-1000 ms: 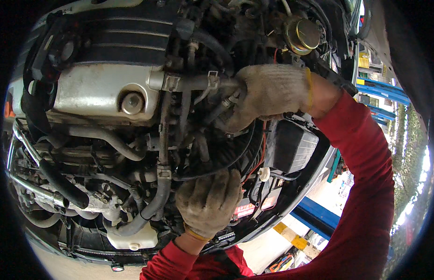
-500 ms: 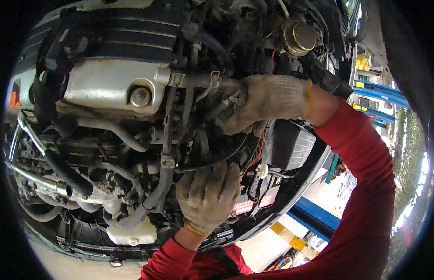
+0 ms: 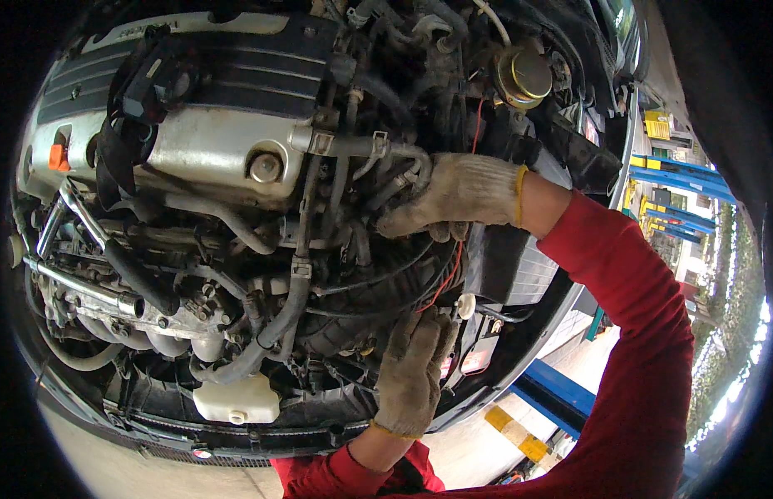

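Both my hands wear off-white knit gloves, darkened with grime, inside a car's engine bay. My right hand (image 3: 465, 195) reaches in from the right beside the hoses and a hose clamp. Its fingers are curled, and what they close on is hidden beneath them. My left hand (image 3: 409, 374) lies lower, its fingers stretched out toward the thin red wires (image 3: 443, 287) and a black cable (image 3: 361, 311). Its fingertips are by these wires, next to the battery (image 3: 478, 353); nothing shows in its grasp. A grey rubber hose (image 3: 296, 303) runs down to the left of both hands.
A silver and black engine cover (image 3: 212, 145) fills the upper left, with a black strapped device (image 3: 158, 83) on it. Ratchet handles (image 3: 83, 283) lie at far left. A white plastic reservoir (image 3: 237, 402) sits at the front. Blue lift arms (image 3: 557, 395) stand right, outside the car.
My left hand has moved right, away from the hose area toward the battery, uncovering black cables and a corrugated duct. My right hand stays by the hoses. The view has shifted slightly.
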The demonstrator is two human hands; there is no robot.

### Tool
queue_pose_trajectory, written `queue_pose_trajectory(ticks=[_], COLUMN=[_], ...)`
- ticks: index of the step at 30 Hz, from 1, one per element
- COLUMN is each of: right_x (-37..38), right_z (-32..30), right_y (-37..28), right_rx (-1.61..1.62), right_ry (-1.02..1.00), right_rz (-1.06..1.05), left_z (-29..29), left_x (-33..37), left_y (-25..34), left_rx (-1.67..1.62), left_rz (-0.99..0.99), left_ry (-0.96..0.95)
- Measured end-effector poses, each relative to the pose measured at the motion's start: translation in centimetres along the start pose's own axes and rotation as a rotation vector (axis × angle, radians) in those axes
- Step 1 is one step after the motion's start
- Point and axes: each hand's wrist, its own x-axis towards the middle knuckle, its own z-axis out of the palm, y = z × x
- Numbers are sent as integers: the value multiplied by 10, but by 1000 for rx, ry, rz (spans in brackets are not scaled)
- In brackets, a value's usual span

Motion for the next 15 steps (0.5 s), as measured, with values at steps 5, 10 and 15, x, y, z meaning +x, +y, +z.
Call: queue_pose_trajectory(ticks=[5,10,15], right_x=[11,15,12], right_z=[-4,-2,-2], right_y=[1,5,6], right_rx=[-46,44,60], right_ry=[9,54,72], right_rz=[91,31,56], left_z=[5,4,2], left_x=[-5,23,30], left_y=[29,29,22], left_rx=[78,63,160], left_rz=[-5,-31,-2], left_ry=[221,57,69])
